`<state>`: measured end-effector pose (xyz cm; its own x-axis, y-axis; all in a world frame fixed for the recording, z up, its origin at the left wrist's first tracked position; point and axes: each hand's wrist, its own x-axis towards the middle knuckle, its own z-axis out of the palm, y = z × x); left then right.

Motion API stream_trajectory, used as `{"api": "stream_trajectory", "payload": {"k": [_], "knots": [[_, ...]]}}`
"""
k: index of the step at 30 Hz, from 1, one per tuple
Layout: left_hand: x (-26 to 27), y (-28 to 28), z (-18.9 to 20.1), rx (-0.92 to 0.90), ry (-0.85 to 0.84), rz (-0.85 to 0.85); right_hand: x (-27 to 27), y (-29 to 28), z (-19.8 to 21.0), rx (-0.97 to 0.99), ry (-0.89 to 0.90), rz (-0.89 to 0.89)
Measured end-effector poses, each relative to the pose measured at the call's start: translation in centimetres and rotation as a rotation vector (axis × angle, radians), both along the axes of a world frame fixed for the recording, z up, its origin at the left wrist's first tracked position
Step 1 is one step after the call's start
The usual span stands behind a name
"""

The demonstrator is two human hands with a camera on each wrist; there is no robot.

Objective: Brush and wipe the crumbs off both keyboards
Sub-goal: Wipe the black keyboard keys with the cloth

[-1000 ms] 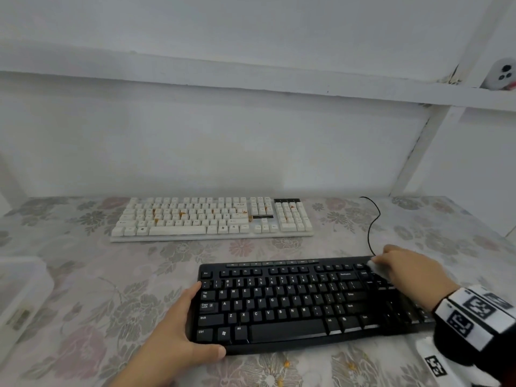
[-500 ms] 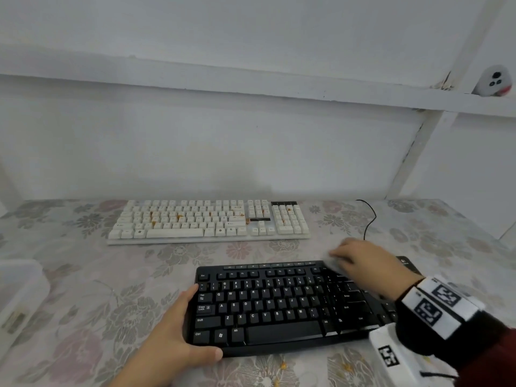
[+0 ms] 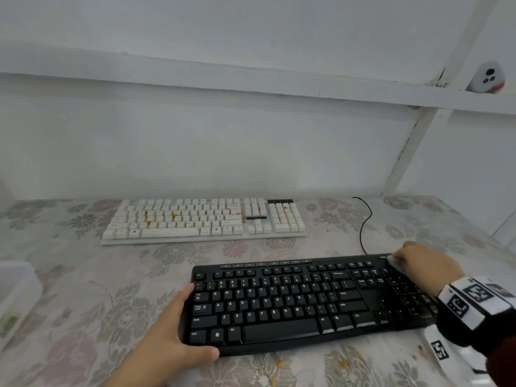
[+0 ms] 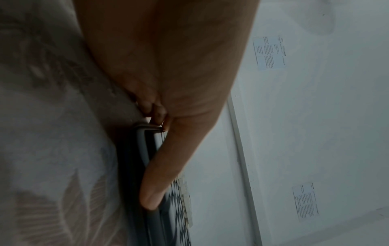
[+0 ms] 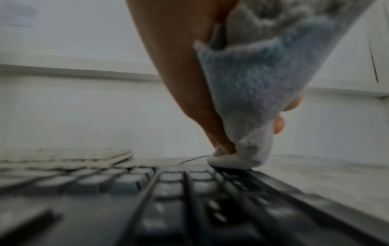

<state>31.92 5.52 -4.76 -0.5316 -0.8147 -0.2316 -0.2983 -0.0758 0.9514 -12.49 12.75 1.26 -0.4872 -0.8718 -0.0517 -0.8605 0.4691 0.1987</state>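
Our right hand (image 3: 418, 263) has a small grey-blue cloth (image 5: 250, 99) bunched in its fingers, and the folded tip is pressed onto the far right corner of the black keyboard (image 3: 293, 300). Half a second ago that hand was more toward the middle of the top rows, and a second ago it was at the right corner too, so we're going back and forth along the back edge, wiping. Our left hand (image 3: 178, 331) hasn't budged: thumb along the near left front edge, fingers wrapped round the left end, just pinning the board to the tabletop (image 3: 83, 275) so it doesn't slide.

The black board looks pretty clean from the head view now, though a few orange crumbs (image 3: 343, 364) sit on the flowery tabletop just in front of it. So we'd guess this one's nearly done.

The white keyboard (image 3: 203, 219) further back is a different story: orange bits all over its keys, untouched so far by the look of it. That's the bigger half of the job still waiting.
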Motion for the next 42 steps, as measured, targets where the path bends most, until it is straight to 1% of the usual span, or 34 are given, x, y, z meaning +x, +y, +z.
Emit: {"api": "stream_trajectory", "payload": {"k": [2,4,5,7,10,12,15,18,21,24,26,28,31,35,36,38,40,42], "knots": [[0.0,0.1,0.1,0.014,0.023,-0.003,-0.4,-0.2,0.9,0.038,0.02,-0.056],[0.0,0.2,0.3,0.023,0.04,-0.007,1.1,-1.2,1.7,0.038,0.019,-0.046],[0.0,0.2,0.3,0.025,0.041,-0.006,2.6,-1.9,2.1,0.021,0.009,0.001],[0.0,0.2,0.3,0.022,0.032,0.004,7.0,-3.5,2.4,-0.027,-0.075,0.148],[-0.1,0.2,0.3,0.015,0.06,0.011,16.2,-5.3,2.6,-0.037,-0.242,0.389],[-0.2,0.3,0.5,0.023,0.081,0.006,21.8,-6.4,2.6,-0.016,-0.3,0.538],[-0.5,0.3,1.3,0.016,0.078,0.024,28.0,-7.8,2.8,-0.003,-0.283,0.7],[-1.1,0.1,1.8,-0.077,0.017,0.05,31.3,-8.1,2.8,0.027,-0.223,0.784],[-1.3,0.1,1.9,-0.112,-0.019,0.059,32.0,-7.4,2.6,0.073,-0.121,0.817],[-0.9,0.3,1.6,-0.051,-0.013,0.063,30.6,-6.4,2.5,0.106,-0.069,0.816],[-0.9,0.7,1.9,-0.01,-0.006,0.073,28.7,-5.7,2.4,0.117,-0.086,0.776],[-1.0,1.0,2.3,-0.001,-0.002,0.068,26.6,-5.1,2.2,0.121,-0.121,0.715],[-0.7,0.9,1.9,0.005,0.009,0.063,23.6,-3.9,2.1,0.108,-0.162,0.629],[-0.7,1.1,2.1,-0.005,0.021,0.043,21.4,-3.7,2.2,0.14,-0.103,0.536],[-0.7,1.1,2.2,-0.005,0.026,0.044,21.4,-3.9,2.4,0.137,-0.083,0.524],[-0.8,1.2,2.4,0.0,0.022,0.046,22.2,-4.8,2.7,0.09,-0.095,0.531],[-0.9,1.3,2.5,0.006,0.016,0.055,24.4,-5.6,3.1,0.025,-0.149,0.595],[-1.1,1.2,2.5,0.021,0.028,0.084,27.3,-6.2,3.3,-0.007,-0.242,0.662]]}}
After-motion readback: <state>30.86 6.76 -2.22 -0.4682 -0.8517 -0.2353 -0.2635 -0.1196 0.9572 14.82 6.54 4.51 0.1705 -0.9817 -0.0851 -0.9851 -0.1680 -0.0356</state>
